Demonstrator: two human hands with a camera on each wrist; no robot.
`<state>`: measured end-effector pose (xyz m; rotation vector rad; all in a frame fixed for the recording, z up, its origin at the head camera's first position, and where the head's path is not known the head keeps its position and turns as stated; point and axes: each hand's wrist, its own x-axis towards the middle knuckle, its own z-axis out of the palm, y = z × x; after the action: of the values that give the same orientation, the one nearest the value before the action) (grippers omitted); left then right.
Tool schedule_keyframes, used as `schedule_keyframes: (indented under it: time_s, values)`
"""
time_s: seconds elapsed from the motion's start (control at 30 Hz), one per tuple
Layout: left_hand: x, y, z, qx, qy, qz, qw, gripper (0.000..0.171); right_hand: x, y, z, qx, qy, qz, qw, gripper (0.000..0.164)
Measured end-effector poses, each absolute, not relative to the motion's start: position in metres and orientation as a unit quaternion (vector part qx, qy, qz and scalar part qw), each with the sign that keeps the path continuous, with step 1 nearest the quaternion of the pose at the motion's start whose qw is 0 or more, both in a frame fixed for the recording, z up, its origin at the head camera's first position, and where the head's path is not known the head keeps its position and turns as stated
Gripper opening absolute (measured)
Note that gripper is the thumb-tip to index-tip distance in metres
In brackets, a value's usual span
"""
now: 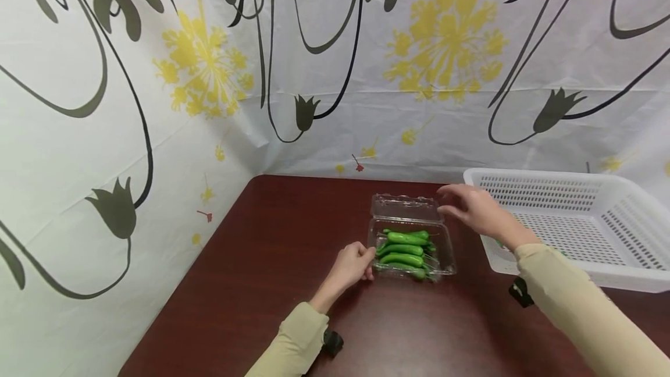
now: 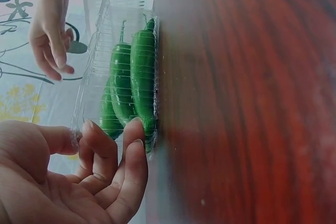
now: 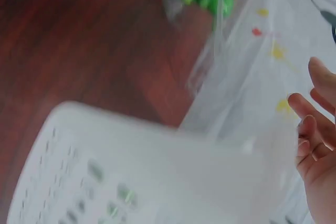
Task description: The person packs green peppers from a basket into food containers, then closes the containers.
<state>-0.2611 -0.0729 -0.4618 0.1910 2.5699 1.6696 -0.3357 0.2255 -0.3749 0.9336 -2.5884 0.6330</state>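
A clear plastic clamshell box (image 1: 449, 249) lies on the table with its lid (image 1: 405, 209) folded back toward the wall. Several green peppers (image 1: 405, 249) lie side by side inside it; the left wrist view shows more green peppers (image 2: 143, 72) through the ribbed wall. My left hand (image 1: 349, 263) pinches the box's left rim between thumb and forefinger, other fingers bent along its side. To the right of the lid, my right hand (image 1: 473, 209) hovers with loosely bent fingers and nothing in them. In the right wrist view, the right hand (image 3: 320, 140) is apart from the box.
A white perforated plastic basket (image 1: 633, 202) stands right of the box, beneath my right forearm. Bits of green (image 3: 126, 195) show through its holes. The dark red wooden table (image 1: 293, 220) meets a patterned white sheet (image 1: 335, 74) at the back and left.
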Motion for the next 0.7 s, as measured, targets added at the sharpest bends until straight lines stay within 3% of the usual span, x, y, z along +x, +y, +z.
schedule_keyframes:
  time_s: [0.17,0.37,0.7]
  values:
    - [-0.26,-0.074,-0.462,0.063,0.834,0.547,0.035,0.025,-0.34,0.259,-0.367,0.296,-0.917,0.194,0.184,0.031]
    - [-0.26,-0.074,-0.46,0.061,0.835,0.545,0.035,0.025,-0.342,0.306,-0.366,0.265,-0.932,0.175,0.175,0.032]
    - [-0.259,-0.075,-0.461,0.059,0.836,0.544,0.036,0.024,-0.346,0.368,-0.387,0.214,-0.961,0.149,0.089,0.028]
